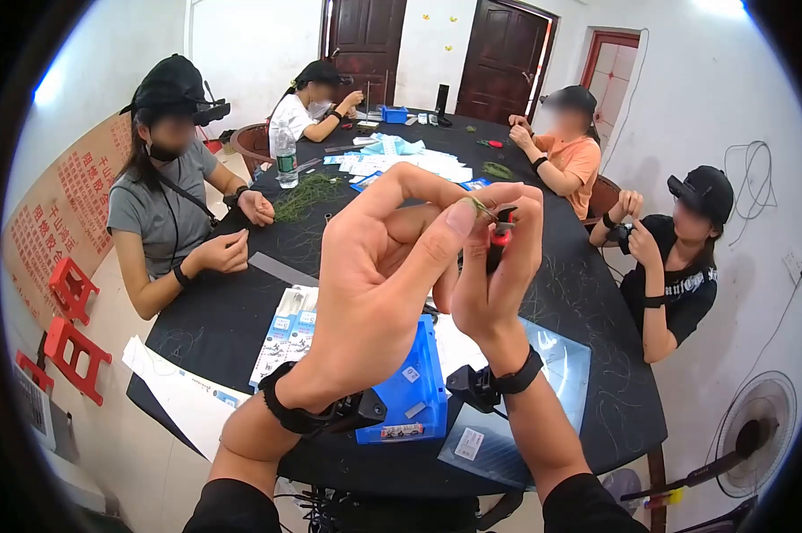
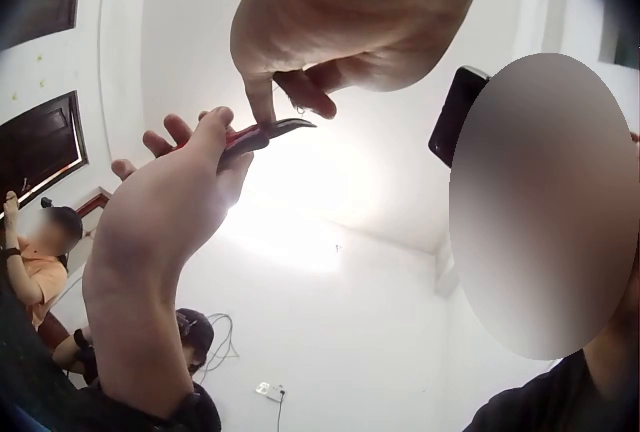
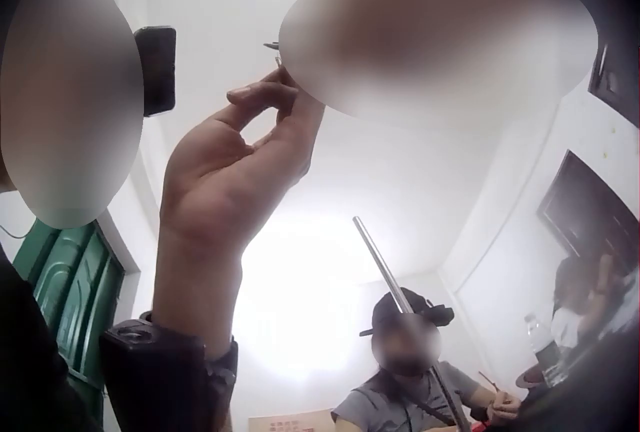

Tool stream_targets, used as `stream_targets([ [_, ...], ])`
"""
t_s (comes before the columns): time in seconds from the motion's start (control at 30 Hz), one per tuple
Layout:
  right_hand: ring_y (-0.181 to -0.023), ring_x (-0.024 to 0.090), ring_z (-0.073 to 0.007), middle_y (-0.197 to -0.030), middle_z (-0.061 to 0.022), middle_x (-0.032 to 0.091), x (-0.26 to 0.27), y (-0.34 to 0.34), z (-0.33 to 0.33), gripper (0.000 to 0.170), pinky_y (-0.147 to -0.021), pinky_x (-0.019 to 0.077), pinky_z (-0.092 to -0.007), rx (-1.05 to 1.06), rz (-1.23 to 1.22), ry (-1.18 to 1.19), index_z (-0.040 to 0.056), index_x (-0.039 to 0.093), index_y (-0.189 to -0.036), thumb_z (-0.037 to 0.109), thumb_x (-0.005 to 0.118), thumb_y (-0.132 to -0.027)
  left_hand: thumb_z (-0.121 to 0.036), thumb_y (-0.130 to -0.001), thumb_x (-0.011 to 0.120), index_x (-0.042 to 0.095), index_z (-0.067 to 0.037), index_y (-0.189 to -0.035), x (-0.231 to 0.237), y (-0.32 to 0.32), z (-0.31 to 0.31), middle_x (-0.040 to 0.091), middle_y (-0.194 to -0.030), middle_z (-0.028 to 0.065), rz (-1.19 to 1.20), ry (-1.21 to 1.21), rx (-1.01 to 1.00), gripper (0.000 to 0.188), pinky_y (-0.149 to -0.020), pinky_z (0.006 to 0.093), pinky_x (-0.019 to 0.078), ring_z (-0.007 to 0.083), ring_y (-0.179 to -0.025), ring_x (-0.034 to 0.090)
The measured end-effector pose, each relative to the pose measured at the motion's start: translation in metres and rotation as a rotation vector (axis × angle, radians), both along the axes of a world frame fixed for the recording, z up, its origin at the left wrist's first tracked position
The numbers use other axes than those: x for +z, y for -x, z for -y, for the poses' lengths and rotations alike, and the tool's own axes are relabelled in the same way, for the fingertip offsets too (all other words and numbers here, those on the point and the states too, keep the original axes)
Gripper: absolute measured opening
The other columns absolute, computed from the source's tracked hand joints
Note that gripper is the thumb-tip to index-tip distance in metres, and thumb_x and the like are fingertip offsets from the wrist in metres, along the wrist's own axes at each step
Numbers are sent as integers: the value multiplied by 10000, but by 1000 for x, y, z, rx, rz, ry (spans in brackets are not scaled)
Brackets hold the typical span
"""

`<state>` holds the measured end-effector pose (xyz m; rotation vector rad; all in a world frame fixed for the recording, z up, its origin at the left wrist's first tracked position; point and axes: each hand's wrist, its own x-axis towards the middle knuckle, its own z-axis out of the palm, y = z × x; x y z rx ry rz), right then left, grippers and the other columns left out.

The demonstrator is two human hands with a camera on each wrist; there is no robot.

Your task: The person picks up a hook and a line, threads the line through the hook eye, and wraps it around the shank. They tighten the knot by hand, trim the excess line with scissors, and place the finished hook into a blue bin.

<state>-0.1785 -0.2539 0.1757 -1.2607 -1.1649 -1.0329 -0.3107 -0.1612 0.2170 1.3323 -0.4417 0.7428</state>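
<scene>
Both hands are raised close together over the near part of the table. My left hand (image 1: pixel 370 275) pinches a thin greenish strand (image 1: pixel 479 206) between thumb and forefinger. Small red-handled snips (image 1: pixel 500 237) with a dark tip sit in my right hand (image 1: pixel 499 293), its fingers curled round the handles. In the left wrist view, the curved tip of the snips (image 2: pixel 290 126) is right at the left fingertips. A blur covers most of the right hand in the right wrist view, while the left hand (image 3: pixel 235 172) shows there with fingertips pinched together.
Below my hands, a blue plastic tray (image 1: pixel 428 382), a clear folder (image 1: pixel 552 373) and printed packets (image 1: pixel 285 333) lie on the black table (image 1: pixel 614 417). Green strands (image 1: pixel 308 197), a water bottle (image 1: pixel 286 160) and a ruler (image 1: pixel 281 268) are further off. Several people sit around it.
</scene>
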Motion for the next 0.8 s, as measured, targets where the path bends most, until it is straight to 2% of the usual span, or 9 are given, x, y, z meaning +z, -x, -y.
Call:
stream_targets([
  [0.23, -873, 617, -323, -1055, -184, 588, 1, -3, 0, 257, -711, 504, -401, -6, 45, -20, 7, 573, -1114, -18, 655, -872, -121, -1082, 588, 586, 33, -1127, 4, 4, 3, 670, -762, 29, -50, -16, 32, 161, -517, 196, 391, 19, -573, 529],
  [0.53, -727, 587, -284, -915, -138, 543, 2, 0, 3, 168, -606, 455, -369, -15, 7, 19, 21, 571, -1043, -10, 653, -899, -116, -1082, 583, 582, 29, -1109, 2, -2, 3, 670, -757, 28, -38, -23, 42, 147, -514, 198, 392, 18, -572, 528],
  [0.57, -710, 560, -218, -881, -108, 548, 1, 0, 3, 95, -605, 422, -329, -44, 9, 25, 8, 567, -1049, 44, 609, -972, -116, -1082, 583, 582, 29, -1109, 1, -3, 2, 670, -757, 28, -39, -22, 43, 147, -514, 198, 392, 18, -572, 528],
  [0.6, -693, 534, -153, -848, -77, 554, 0, -1, 3, 103, -603, 390, -289, -72, 12, 30, -6, 562, -1056, 97, 564, -1044, -116, -1083, 582, 582, 28, -1106, 0, -4, 2, 676, -760, 32, -32, -26, 43, 146, -513, 199, 393, 18, -571, 527],
  [0.8, -633, 524, -144, -757, -78, 532, -1, -1, 5, 99, -570, 381, -294, -81, 33, 34, -4, 552, -1016, 90, 565, -1045, -118, -1082, 583, 580, 23, -1094, 1, -3, 6, 694, -770, 41, -28, 4, 48, 141, -509, 200, 393, 19, -565, 524],
])
